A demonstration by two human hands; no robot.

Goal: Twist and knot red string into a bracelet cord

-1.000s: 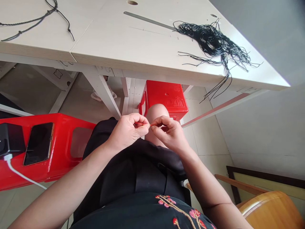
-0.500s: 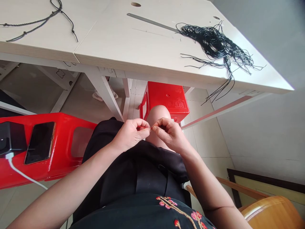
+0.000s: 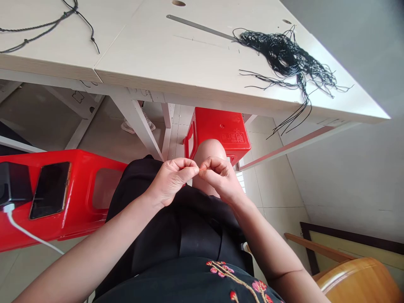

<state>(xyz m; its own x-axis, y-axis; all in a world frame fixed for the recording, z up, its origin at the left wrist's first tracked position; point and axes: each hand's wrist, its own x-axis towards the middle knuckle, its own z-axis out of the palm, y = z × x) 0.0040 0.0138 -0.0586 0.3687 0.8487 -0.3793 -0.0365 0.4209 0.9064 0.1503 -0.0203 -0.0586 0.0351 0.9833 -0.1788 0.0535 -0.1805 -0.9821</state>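
Observation:
My left hand [image 3: 172,179] and my right hand [image 3: 219,176] meet fingertip to fingertip above my knee. Between them runs a thin red-orange cord [image 3: 201,169], of which only a short bit shows. Thumb and forefinger of the left hand pinch it from one side. The right hand's thumb and forefinger pinch it from the other, just beside the left fingertips. The rest of the cord is hidden within the fingers.
A tangled bundle of black cords [image 3: 284,59] lies on the white table [image 3: 142,63], its ends over the front edge, touching a metal ruler [image 3: 202,27]. Knotted black cords [image 3: 52,25] lie left. A phone [image 3: 50,189] and black box [image 3: 14,183] rest on a red stool [image 3: 83,185].
My left hand has turned a little and its thumb now lies straighter against the forefinger. The right hand has shifted slightly left. The red cord loop seen in the left fingers is now mostly hidden.

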